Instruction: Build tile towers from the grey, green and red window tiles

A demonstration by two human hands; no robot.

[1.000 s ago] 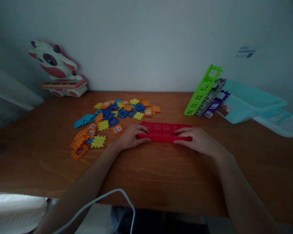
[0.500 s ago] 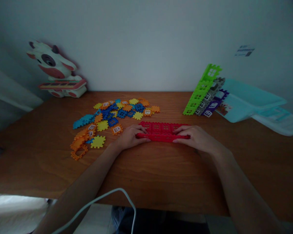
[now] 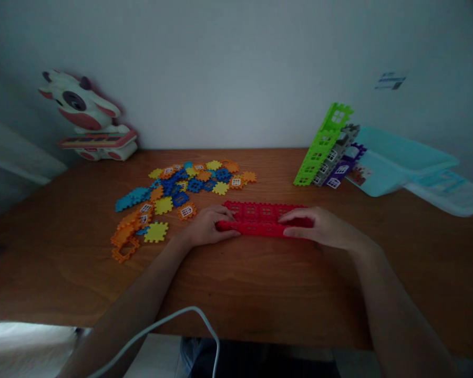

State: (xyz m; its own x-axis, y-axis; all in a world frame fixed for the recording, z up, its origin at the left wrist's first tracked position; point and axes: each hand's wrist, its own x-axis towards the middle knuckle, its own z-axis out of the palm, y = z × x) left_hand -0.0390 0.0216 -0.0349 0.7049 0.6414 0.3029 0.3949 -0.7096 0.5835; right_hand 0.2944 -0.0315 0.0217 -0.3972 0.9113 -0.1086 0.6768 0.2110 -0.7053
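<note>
A long red structure of joined interlocking building tiles (image 3: 256,229) lies on the wooden table, with a standing back wall of window openings and a lower front wall. My left hand (image 3: 211,227) grips its left end, thumb in front and fingers over the inside. At the other end, my right hand (image 3: 319,227) pinches the front wall, its thumb outside and its fingers reaching into the trough. Parts of both ends are hidden by my hands. Just left of my left hand lies an orange tile with a white window (image 3: 186,211).
Loose blue, yellow and orange tiles (image 3: 163,205) spread across the left. Joined green tiles (image 3: 322,144), grey and purple strips lean against a turquoise bin (image 3: 402,157) at right. A cow toy keyboard (image 3: 98,139) stands back left. A white cable (image 3: 173,314) crosses the front.
My right hand has shifted slightly along the red front wall, its fingers now more spread at the right end. The front wall looks slightly lower; my left hand keeps its hold.
</note>
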